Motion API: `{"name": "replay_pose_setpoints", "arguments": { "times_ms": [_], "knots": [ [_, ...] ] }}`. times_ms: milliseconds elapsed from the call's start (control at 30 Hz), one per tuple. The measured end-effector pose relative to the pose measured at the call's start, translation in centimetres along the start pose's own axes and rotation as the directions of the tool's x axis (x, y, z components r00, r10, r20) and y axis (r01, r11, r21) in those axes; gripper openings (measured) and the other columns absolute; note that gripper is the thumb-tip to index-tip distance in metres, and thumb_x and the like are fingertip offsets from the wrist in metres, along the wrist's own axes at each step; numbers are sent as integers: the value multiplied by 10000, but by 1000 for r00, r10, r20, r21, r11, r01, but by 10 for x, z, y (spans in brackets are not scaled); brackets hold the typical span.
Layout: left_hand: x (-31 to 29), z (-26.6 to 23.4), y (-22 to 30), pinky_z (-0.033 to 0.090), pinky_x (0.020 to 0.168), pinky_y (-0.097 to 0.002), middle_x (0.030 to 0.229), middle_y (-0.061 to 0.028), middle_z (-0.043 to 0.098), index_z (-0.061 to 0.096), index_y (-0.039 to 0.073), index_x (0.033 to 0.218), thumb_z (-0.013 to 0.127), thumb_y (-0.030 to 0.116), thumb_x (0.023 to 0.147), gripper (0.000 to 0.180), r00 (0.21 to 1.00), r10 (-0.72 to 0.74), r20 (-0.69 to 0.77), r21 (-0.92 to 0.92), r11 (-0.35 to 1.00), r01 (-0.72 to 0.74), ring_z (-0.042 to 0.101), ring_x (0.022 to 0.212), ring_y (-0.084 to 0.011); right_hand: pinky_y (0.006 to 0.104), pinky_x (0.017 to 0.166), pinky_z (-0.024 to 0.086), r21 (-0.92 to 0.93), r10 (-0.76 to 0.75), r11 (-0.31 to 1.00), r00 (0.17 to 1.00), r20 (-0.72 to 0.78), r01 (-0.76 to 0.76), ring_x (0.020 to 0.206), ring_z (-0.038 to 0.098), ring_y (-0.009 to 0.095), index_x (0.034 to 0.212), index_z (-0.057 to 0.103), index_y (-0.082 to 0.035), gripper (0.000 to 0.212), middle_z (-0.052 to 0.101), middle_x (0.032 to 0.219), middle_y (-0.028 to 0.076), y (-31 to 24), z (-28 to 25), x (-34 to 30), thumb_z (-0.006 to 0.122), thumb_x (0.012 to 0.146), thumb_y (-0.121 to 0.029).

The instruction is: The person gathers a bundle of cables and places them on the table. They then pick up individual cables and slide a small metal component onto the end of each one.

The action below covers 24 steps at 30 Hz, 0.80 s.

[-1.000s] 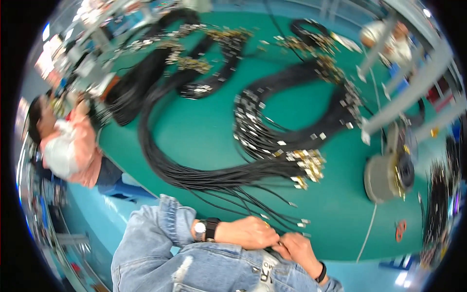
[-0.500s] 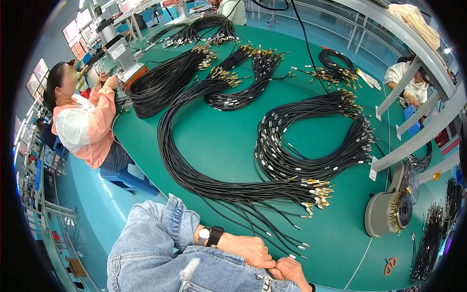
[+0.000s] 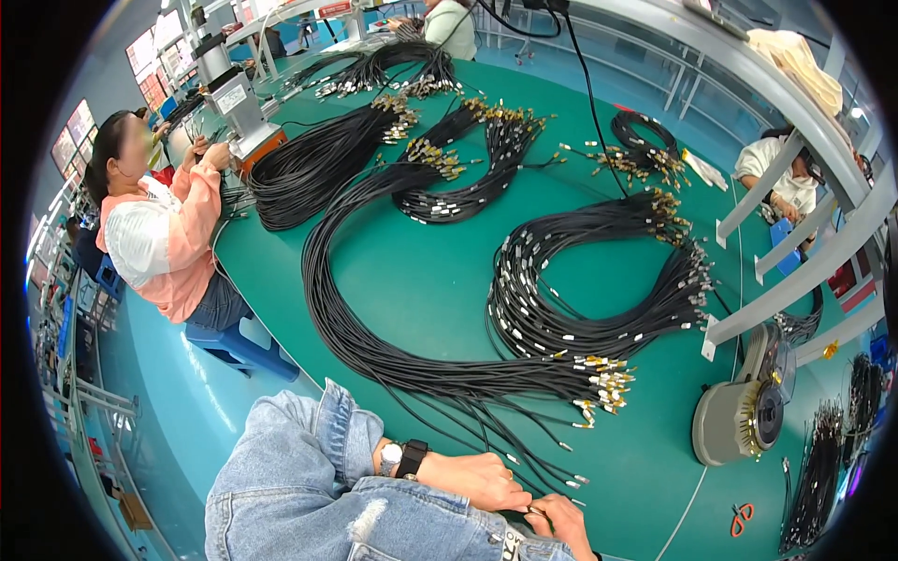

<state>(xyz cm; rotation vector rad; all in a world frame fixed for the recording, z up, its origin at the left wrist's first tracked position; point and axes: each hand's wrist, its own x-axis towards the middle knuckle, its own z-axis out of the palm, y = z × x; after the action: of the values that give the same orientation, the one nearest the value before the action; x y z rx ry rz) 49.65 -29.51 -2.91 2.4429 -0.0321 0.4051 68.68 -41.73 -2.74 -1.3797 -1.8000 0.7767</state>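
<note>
Many cables [image 3: 468, 372] just beyond the left grip [image 3: 479, 481]

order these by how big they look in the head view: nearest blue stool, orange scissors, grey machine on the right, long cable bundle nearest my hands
1. long cable bundle
2. grey machine
3. blue stool, partly covered by the seated person
4. orange scissors

Denim jacket [image 3: 281, 477]: and there, dark letters on a white strip [image 3: 511, 544]!
Grey machine [image 3: 245, 126]: pale label [image 3: 229, 97], print too small here.
</note>
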Motion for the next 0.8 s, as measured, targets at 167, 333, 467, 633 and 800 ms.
{"name": "replay_pose_setpoints", "arguments": {
  "times_ms": [167, 333, 467, 633, 800],
  "knots": [
    [-6, 18, 3, 458, 494, -373, 637, -74, 478, 469, 47, 825, 527, 203, 921, 192, 994, -114, 5, -31, 993, 114, 564, 586, -264, 431, 679, 468, -67, 98, 993, 993, 61, -93, 738, 621, 299, 884, 629, -35, 139, 611, 786, 170, -18, -10, 1, 647, 867, -171],
    [-3, 19, -12, 461, 505, -381, 690, -88, 467, 442, 44, 846, 493, 224, 961, 219, 997, -32, -75, -53, 998, 28, 563, 615, -270, 378, 600, 428, 224, 323, 915, 941, 98, -337, 640, 557, 294, 805, 591, -21, 140, 565, 727, 162, -19, -6, 9, 565, 888, -131],
    [-8, 13, -7, 461, 507, -387, 708, -90, 458, 430, 50, 857, 502, 208, 952, 198, 999, -30, -45, -128, 991, 24, 566, 630, -265, 369, 592, 420, 251, 359, 882, 914, 188, -398, 627, 545, 281, 760, 550, -13, 184, 546, 698, 154, -25, -7, 9, 544, 896, -137],
    [-10, 0, -2, 457, 503, -390, 702, -86, 464, 426, 55, 847, 524, 185, 922, 179, 1000, -22, -8, -208, 978, 20, 572, 636, -259, 371, 596, 422, 218, 318, 904, 920, 231, -367, 629, 549, 264, 751, 533, -15, 215, 546, 687, 147, -18, -6, 6, 556, 895, -173],
    [-14, 12, -1, 403, 461, -398, 644, -99, 515, 442, 66, 876, 525, 210, 942, 179, 999, -34, -32, -244, 969, 25, 555, 591, -320, 373, 598, 421, 236, 495, 791, 817, 295, -565, 629, 550, 251, 769, 543, -23, 232, 554, 691, 141, -26, -4, -7, 579, 886, -221]
  ]
}}
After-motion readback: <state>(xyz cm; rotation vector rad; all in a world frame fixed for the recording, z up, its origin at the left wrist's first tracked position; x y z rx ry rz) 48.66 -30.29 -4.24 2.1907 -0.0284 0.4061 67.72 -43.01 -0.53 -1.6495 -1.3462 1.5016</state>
